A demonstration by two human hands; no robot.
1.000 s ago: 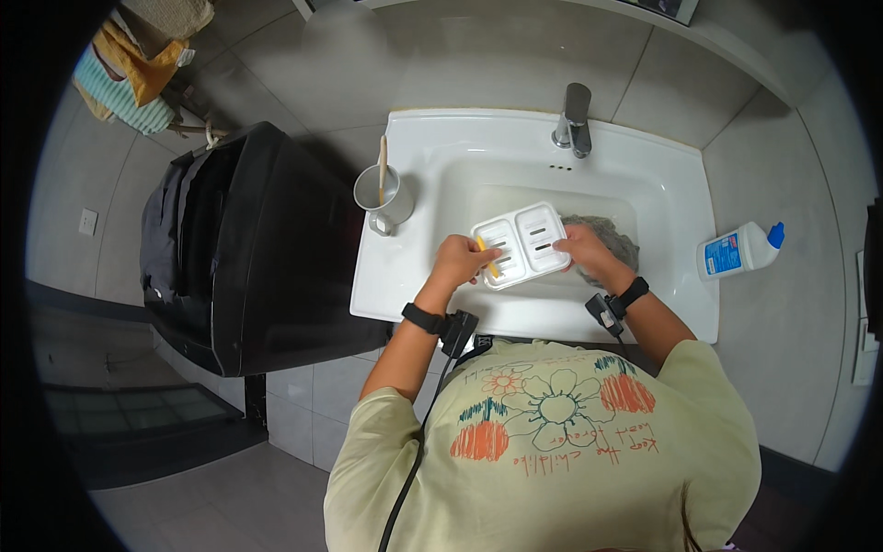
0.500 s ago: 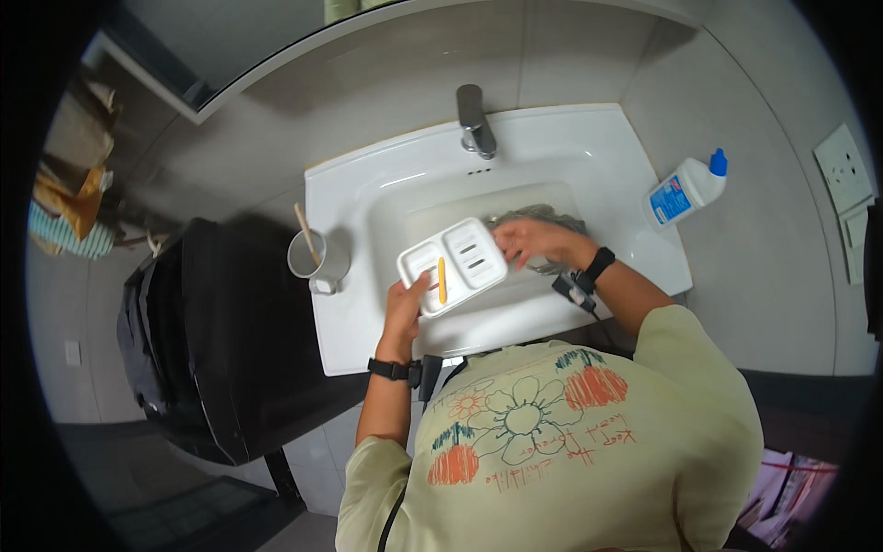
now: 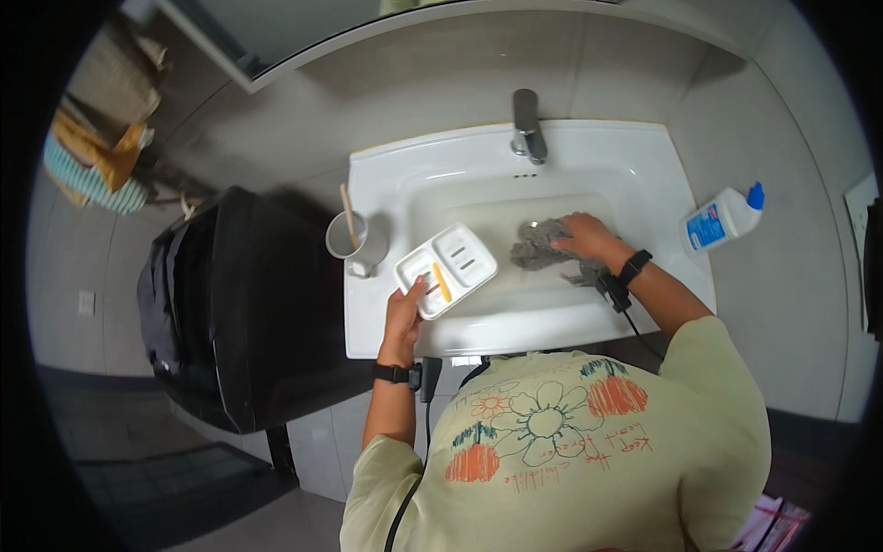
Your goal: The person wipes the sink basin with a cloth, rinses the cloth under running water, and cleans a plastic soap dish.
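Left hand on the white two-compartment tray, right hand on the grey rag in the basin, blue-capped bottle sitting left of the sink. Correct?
Not quite: the blue-capped bottle lies right of the sink, not left. The head view shows it. The left hand holds the white tray; the right hand is on the grey rag.

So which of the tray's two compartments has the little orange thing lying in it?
The compartment nearest the left hand, at the white tray's lower-left end, holds the orange piece. The other compartment, toward the faucet, shows only drain slots.
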